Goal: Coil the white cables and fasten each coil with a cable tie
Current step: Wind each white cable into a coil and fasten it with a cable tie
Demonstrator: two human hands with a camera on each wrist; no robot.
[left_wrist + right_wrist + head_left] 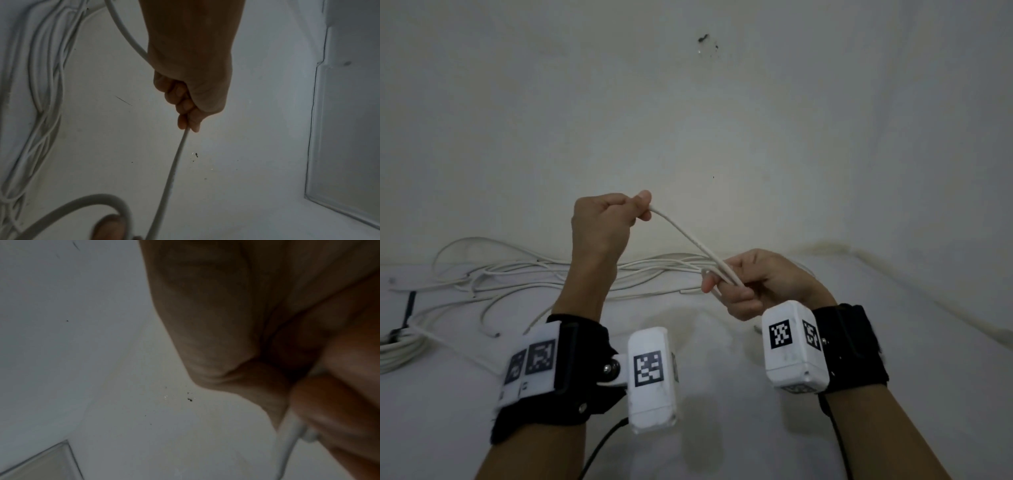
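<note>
My left hand [616, 216] is raised and pinches a white cable [685, 236] between thumb and curled fingers. The left wrist view shows that hand [185, 107] closed round the cable [174, 162]. From there the cable slopes down right to my right hand [743, 284], which grips a small loop of it in curled fingers. Up close and blurred in the right wrist view, the right hand [308, 386] has cable [292, 434] at its lower edge. More loose white cable [524, 274] lies tangled on the white surface by the wall. A coiled bundle [397, 346] with a black cable tie [409, 308] lies far left.
A white wall [688, 120] rises right behind the cable pile. A ledge edge [928, 291] runs diagonally at the right. Black straps with white marker boxes sit on both wrists, and a dark cord [602, 445] hangs from the left one.
</note>
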